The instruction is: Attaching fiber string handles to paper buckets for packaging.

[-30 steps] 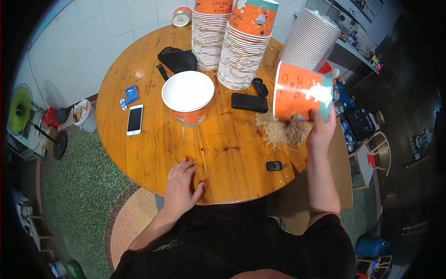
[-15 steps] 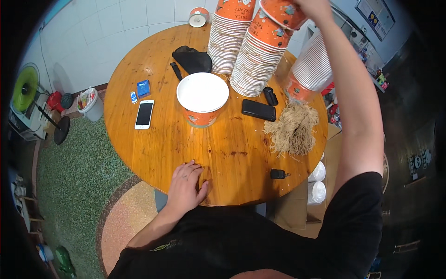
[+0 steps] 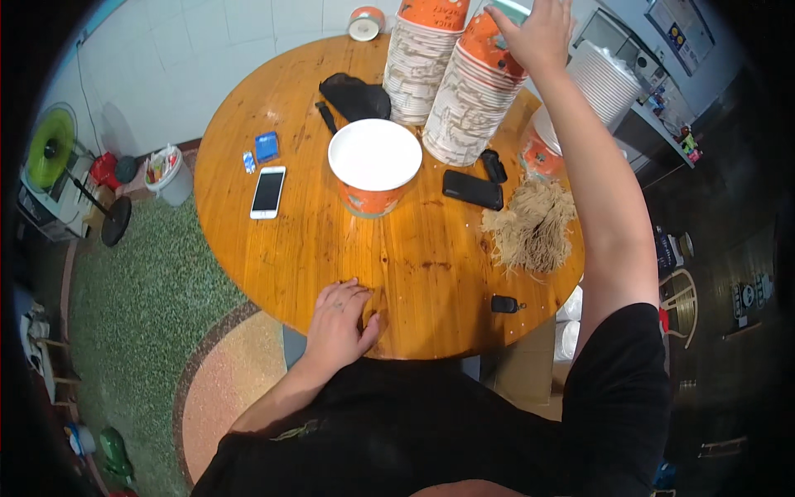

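Note:
Two tall stacks of upside-down paper buckets with orange printed sides stand at the back of the round table: a left stack [image 3: 412,70] and a right stack [image 3: 472,103], which leans slightly. At the top of the right stack is my right hand [image 3: 542,37], its thumb and fingers apart beside the uppermost bucket [image 3: 495,40]; whether it touches that bucket is hard to tell. My left hand [image 3: 339,323] lies on the table's near edge, fingers stretched out, holding nothing. Ahead of it stands a single orange bucket with a white top [image 3: 375,157].
Around the table [image 3: 281,273] lie a phone [image 3: 267,192], a blue box [image 3: 266,147], a black pouch [image 3: 356,95], a black case [image 3: 472,189], a key fob [image 3: 505,304] and a tan string bundle [image 3: 530,228]. Another bucket stack [image 3: 600,83] is behind my right arm.
The bucket that my right hand gripped now sits on top of the right stack, and the fingers have spread. My left hand stays put. The whole view has shifted slightly.

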Demonstrator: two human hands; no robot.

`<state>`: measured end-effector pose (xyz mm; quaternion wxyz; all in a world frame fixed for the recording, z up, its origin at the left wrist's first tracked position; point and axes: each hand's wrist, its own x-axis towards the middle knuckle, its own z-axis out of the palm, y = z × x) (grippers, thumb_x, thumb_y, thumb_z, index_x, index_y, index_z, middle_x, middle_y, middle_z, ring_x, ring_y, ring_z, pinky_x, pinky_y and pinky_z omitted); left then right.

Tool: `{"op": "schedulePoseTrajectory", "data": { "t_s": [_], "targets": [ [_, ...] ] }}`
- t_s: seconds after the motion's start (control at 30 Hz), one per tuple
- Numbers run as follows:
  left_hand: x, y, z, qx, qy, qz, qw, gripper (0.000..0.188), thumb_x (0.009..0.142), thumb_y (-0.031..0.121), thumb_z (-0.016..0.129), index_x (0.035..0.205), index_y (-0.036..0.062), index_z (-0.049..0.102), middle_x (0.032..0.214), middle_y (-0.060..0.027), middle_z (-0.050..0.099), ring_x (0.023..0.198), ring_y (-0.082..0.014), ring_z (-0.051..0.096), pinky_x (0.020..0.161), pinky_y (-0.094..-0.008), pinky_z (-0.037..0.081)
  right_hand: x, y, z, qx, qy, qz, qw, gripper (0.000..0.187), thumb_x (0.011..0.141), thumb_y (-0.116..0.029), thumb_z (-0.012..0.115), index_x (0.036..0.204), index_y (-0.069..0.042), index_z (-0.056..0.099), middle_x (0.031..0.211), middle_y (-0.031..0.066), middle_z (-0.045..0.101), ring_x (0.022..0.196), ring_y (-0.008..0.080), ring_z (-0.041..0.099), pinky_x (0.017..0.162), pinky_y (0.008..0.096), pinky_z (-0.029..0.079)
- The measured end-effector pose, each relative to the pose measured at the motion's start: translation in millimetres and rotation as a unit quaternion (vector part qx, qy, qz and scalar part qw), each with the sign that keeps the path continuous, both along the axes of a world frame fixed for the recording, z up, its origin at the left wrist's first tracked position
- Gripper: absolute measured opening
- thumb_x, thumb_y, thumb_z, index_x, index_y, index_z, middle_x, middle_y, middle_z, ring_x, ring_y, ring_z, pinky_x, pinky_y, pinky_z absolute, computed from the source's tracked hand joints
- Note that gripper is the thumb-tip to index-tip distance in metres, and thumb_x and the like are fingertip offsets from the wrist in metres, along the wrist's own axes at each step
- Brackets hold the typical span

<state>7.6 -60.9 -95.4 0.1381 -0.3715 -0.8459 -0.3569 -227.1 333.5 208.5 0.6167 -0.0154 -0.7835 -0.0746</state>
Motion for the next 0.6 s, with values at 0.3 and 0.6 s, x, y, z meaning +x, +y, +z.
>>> {"op": "schedulePoseTrajectory", "data": {
  "t_s": [0.3,0.6],
  "targets": [
    [-0.9,-3.7,0.7,0.009,-0.007,0.007,1.000,0.037,0.084,0.015,0.080,0.116,-0.0012,0.068,0.118,-0.0190,0.072,0.124,-0.0398,0.066,0.110,-0.0526,0.047,88.2,-143.2,-183.9,-0.013,-0.405,0.328,0.853,0.050,0.085,-0.049,0.086,0.108,-0.005,0.081,0.107,0.0168,0.078,0.107,0.0374,0.072,0.101,0.0459,0.054],
    [-5.8,-5.7,0.9,0.093,-0.218,0.025,0.971,0.038,0.094,0.020,0.079,0.125,0.0022,0.065,0.120,-0.0127,0.072,0.123,-0.0292,0.067,0.107,-0.0436,0.048,107.5,-164.3,-218.8,-0.084,-0.369,0.338,0.862,0.015,0.096,-0.018,0.073,0.092,-0.005,0.080,0.088,0.0136,0.078,0.086,0.0348,0.072,0.090,0.0456,0.051]
  ]
}}
